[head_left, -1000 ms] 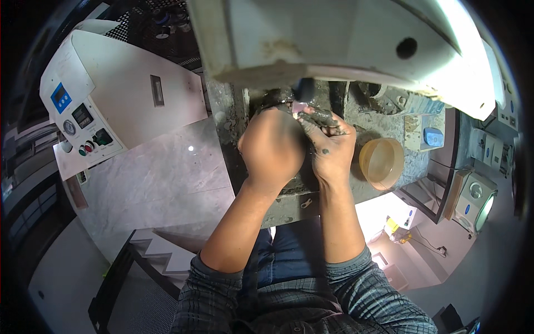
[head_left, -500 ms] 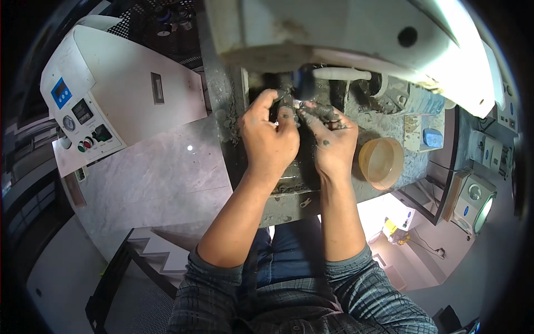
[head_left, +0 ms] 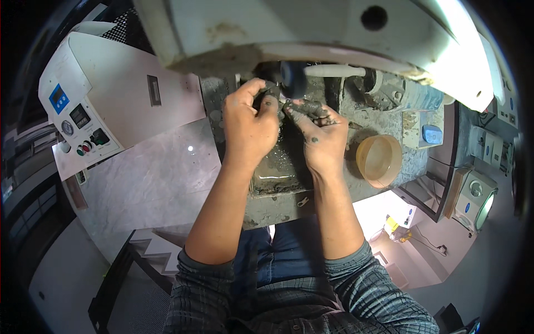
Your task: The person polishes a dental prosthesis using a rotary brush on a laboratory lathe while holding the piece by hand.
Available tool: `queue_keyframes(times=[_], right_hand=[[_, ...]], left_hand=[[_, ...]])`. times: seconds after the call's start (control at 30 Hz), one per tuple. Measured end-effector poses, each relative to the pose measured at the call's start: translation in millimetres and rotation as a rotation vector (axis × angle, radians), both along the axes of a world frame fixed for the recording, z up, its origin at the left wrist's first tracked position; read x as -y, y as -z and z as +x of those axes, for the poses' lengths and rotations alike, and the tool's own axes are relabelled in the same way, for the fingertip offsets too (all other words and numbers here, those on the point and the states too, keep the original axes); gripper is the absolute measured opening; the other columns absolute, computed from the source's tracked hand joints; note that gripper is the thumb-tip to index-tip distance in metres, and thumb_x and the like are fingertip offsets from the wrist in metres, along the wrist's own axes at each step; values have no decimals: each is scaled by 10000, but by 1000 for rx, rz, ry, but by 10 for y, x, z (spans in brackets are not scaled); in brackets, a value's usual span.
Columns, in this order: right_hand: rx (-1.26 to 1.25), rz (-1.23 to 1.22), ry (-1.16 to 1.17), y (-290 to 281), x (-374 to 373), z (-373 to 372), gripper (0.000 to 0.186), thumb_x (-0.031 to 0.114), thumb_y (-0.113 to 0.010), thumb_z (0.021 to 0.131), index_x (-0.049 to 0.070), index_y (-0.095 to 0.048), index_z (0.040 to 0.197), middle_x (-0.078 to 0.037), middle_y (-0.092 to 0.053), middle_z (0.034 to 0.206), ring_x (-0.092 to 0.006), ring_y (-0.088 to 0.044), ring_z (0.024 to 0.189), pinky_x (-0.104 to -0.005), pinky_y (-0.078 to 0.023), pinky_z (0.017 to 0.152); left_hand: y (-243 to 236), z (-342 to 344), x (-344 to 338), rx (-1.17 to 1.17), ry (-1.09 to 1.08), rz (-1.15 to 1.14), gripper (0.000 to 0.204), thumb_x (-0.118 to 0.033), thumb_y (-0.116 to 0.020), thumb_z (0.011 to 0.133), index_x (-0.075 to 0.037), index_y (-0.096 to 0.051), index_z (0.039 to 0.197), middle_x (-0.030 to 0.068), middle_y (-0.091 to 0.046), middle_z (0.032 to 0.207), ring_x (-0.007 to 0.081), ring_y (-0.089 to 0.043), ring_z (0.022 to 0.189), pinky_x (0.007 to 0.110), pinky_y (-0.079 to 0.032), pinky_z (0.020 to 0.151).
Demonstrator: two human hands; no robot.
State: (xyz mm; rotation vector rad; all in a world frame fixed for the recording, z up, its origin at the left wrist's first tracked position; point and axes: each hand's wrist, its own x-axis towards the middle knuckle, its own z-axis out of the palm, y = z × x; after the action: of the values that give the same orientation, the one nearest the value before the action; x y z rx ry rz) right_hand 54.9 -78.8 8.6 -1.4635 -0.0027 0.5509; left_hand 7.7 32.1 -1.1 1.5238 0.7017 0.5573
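Note:
My left hand [head_left: 250, 122] and my right hand [head_left: 322, 133] meet just below a dark, motion-blurred wheel [head_left: 293, 79], fingers coated in grey slurry. Pinched between their fingertips is a small pale piece [head_left: 283, 101], mostly hidden by fingers and grime. It sits close to the wheel's lower edge; I cannot tell if they touch. A white tapered spindle [head_left: 336, 71] runs right from the wheel toward a motor housing [head_left: 414, 94]. Under my hands lies a tray [head_left: 272, 186] of wet grey sludge.
A large white hood [head_left: 300, 28] overhangs the wheel. Right of my right hand stands a yellowish bowl [head_left: 380, 161] of cloudy liquid, with a blue block [head_left: 432, 134] beyond. A small metal tab [head_left: 303, 201] lies on the front ledge. At left is a white control machine [head_left: 122, 89].
The view has shifted, so the hood and wheel appear farther left. Both hands have moved a little left and up with the piece, their grip looking the same.

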Motion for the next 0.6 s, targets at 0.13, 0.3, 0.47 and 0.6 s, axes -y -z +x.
queue_keyframes(times=[0.13, 0.3, 0.47, 0.6], right_hand=[[56, -29, -7, -54, 22, -62, 158, -80, -668, 816, -58, -696, 970, -81, -714, 920, -95, -639, 808, -223, -501, 749], [32, -12, 21, 14, 10, -56, 176, -75, -678, 817, -52, -698, 991, -69, -711, 918, -84, -631, 805, -221, -497, 736], [85, -29, 1, 86, 129, -50, 178, -71, -679, 819, -50, -699, 994, -62, -709, 906, -76, -623, 783, -219, -491, 707], [61, -23, 9, 103, 52, -24, 179, -72, -677, 819, -49, -700, 995, -65, -710, 905, -75, -623, 774, -216, -489, 700]], left_hand=[[26, -45, -103, -28, 81, -88, 108, 54, -544, 801, 54, -633, 862, 76, -615, 658, 79, -513, 565, 274, -422, 526], [46, -21, -118, -42, 96, 37, 132, 59, -529, 788, 62, -618, 885, 112, -627, 716, 117, -561, 655, 284, -451, 590], [146, -201, 115, 115, 88, 12, 237, 102, -469, 791, 58, -610, 976, 109, -639, 855, 120, -568, 743, 249, -455, 707], [110, -158, 116, 70, 57, 43, 235, 120, -456, 811, 62, -613, 975, 75, -640, 851, 87, -552, 729, 218, -429, 666]])
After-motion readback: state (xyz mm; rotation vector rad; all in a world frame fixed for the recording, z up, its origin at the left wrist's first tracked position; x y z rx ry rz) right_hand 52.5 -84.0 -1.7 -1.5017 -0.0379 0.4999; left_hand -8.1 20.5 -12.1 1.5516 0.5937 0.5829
